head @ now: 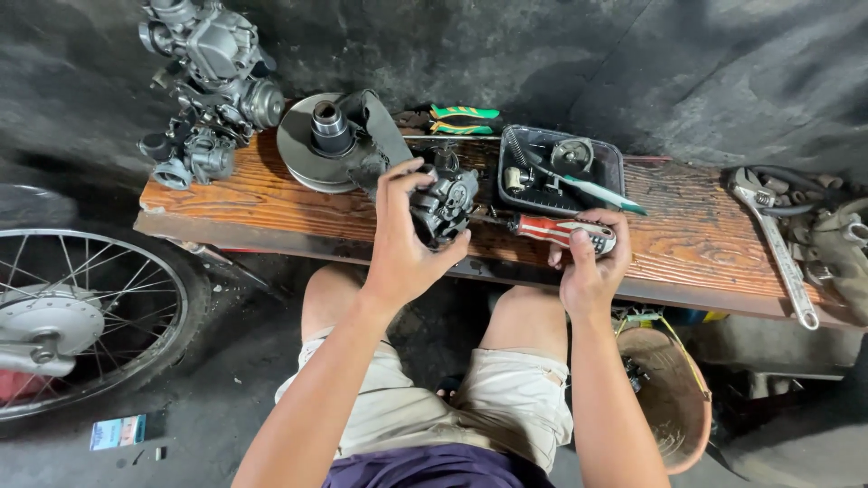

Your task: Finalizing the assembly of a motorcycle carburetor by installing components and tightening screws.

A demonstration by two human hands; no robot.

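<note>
I see the left hand (pixel 402 244) with fingers closed around a small grey carburetor (pixel 443 203), held just above the wooden plank (pixel 696 239). The right hand (pixel 588 267) grips the red-handled screwdriver (pixel 561 231), whose tip points toward the carburetor, near the black tray (pixel 615 163).

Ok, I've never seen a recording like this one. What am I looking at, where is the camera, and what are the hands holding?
The one picture comes from a camera worn on the person's head, looking down past their knees at a wooden bench. No machine, just two bare hands. The left hand grips a small grey carburetor. The right hand holds a red-handled screwdriver pointed at it. On the bench lie a round pulley, more carburetors, green-handled pliers, a black tray of small parts and an adjustable wrench. A spoked wheel stands at left.
</note>
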